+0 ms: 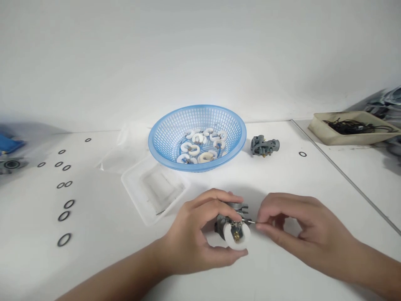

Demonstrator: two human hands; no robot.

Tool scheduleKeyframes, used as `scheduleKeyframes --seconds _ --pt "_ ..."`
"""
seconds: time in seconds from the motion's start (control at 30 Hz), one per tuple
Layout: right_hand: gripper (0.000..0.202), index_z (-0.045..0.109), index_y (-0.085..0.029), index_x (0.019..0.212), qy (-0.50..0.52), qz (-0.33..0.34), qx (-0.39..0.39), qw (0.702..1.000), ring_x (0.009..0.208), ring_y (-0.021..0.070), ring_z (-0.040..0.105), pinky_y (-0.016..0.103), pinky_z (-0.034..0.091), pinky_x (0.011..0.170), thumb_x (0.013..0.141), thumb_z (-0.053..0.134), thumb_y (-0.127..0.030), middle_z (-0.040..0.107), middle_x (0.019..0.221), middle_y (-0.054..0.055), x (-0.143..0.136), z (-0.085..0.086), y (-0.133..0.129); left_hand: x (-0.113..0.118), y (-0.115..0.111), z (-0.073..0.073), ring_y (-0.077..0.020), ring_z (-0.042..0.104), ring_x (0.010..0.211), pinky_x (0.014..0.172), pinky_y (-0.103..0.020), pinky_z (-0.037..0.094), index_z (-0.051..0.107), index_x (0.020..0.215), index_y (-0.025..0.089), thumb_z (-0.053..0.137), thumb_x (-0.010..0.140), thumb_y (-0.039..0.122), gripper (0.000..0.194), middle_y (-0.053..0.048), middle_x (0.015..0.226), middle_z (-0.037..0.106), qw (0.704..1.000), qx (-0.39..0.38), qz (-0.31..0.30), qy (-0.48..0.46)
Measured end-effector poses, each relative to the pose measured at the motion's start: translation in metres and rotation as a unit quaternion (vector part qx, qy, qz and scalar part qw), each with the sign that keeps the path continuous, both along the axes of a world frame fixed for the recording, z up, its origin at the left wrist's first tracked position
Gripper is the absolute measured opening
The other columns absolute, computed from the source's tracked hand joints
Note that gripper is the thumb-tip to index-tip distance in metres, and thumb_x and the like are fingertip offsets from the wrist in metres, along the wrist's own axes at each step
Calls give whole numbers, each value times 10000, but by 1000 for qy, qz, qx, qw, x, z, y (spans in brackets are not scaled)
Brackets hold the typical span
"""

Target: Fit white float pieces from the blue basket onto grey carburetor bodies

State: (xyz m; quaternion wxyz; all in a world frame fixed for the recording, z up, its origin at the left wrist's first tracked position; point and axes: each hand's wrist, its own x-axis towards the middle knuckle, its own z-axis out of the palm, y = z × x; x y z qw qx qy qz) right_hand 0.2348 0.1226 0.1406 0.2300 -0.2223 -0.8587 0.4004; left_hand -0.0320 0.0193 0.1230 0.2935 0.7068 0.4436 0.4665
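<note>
My left hand (208, 230) is wrapped around a grey metal carburetor (222, 223) just above the white table. A white C-shaped float (231, 241) sits on the carburetor's near face, with a brass jet (236, 236) showing in its middle. Thumb and forefinger of my right hand (300, 232) pinch a thin metal pin (252, 222), whose other end reaches the carburetor beside the float. How deep the pin sits in the carburetor cannot be made out. Fingers of my left hand cover much of the carburetor body.
Behind my hands stands a blue mesh basket (151, 144) holding several white floats. A shallow white tray (133, 194) lies left of it, and a second carburetor (265, 146) right of it. Several black rings (64, 239) dot the left side. A cream bin (344, 140) holds dark wiry parts.
</note>
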Motion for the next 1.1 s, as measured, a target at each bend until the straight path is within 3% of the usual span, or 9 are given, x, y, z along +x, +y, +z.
scheduleKeyframes --seconds 0.23,0.37,0.53,0.73,0.93,1.1 --pt "114 794 -305 991 15 10 -54 998 733 131 669 232 576 667 1105 788 -315 733 908 -16 -6 -2 0 -2 -1 -2 -321 828 1256 1147 -484 691 735 1239 283 1038 786 311 545 -116 1436 778 999 33 -8 38" --pt "85 792 -307 1035 40 14 -64 997 739 129 663 236 560 676 1117 777 -292 728 903 -19 -6 -2 -1 -5 -3 -6 -349 809 1294 1072 -462 730 697 1350 302 997 859 362 579 -156 1493 733 994 64 -25 79" --pt "98 802 -277 1028 78 -12 -86 993 747 143 650 249 544 659 1119 779 -306 717 900 7 -6 -9 3 -5 -1 -9 -346 824 1246 995 -449 753 693 1304 276 997 854 356 549 -177 1459 734 992 100 -26 76" --pt "90 791 -275 1031 79 20 -109 991 745 126 645 220 523 606 1116 784 -302 695 923 5 -9 -18 3 -6 7 -8 -283 842 1151 909 -334 733 682 1229 222 1021 763 197 577 -196 1393 757 991 116 -66 26" --pt "84 755 -258 1034 85 33 -53 994 741 112 628 226 519 642 1111 756 -223 682 895 -15 -11 -14 -2 -9 7 -11 -287 833 1194 952 -353 725 675 1295 247 1021 764 156 640 -181 1446 726 989 90 -118 -12" --pt "98 757 -245 1039 70 55 -20 996 739 97 640 216 534 675 1106 746 -175 662 881 -30 -7 -1 -2 -10 7 -13 -310 781 1335 1037 -383 707 677 1279 255 1038 764 187 633 -166 1423 763 991 65 -116 -6"
